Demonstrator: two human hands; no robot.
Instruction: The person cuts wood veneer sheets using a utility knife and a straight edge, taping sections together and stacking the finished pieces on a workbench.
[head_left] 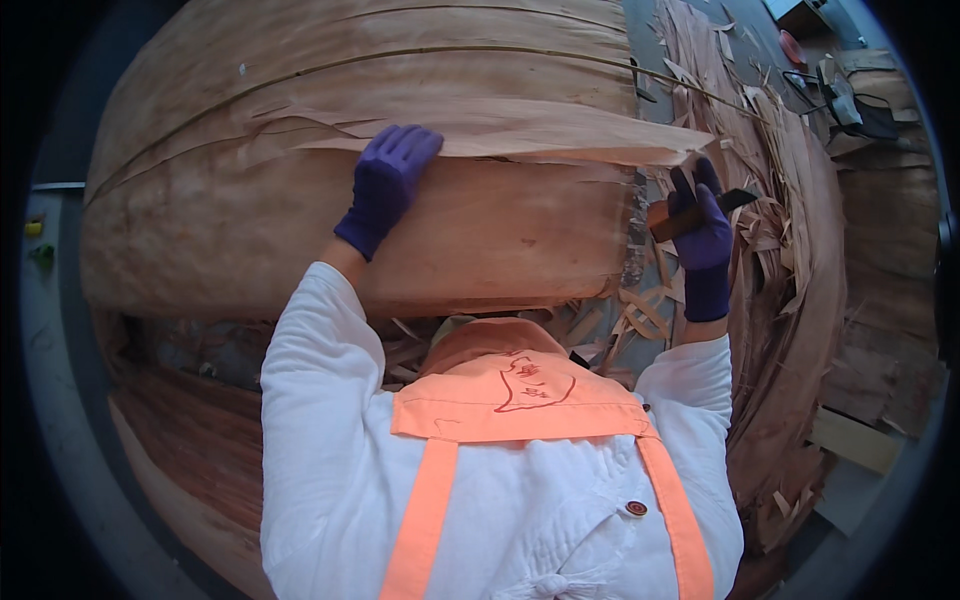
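A large stack of thin brown wood veneer (pixel 400 230) lies before me, its upper sheets torn and curling. A loose veneer strip (pixel 560 140) runs across it, its pale right end raised. My left hand (pixel 392 180), in a purple glove, has its fingers bent over the lower edge of this strip; the thumb is hidden. At the stack's right end, my gloved right hand (pixel 704 235) is closed round a knife (pixel 682 220) with a brown handle and a dark slanted blade tip pointing right. Its upper fingertips are close beside the strip's raised end.
Long veneer scraps (pixel 800 230) are heaped along the right. Broken wood chips (pixel 640 315) litter the floor by the stack's near right corner. More dark reddish veneer (pixel 190 440) lies at lower left. A dark object with straps (pixel 870 115) rests at upper right.
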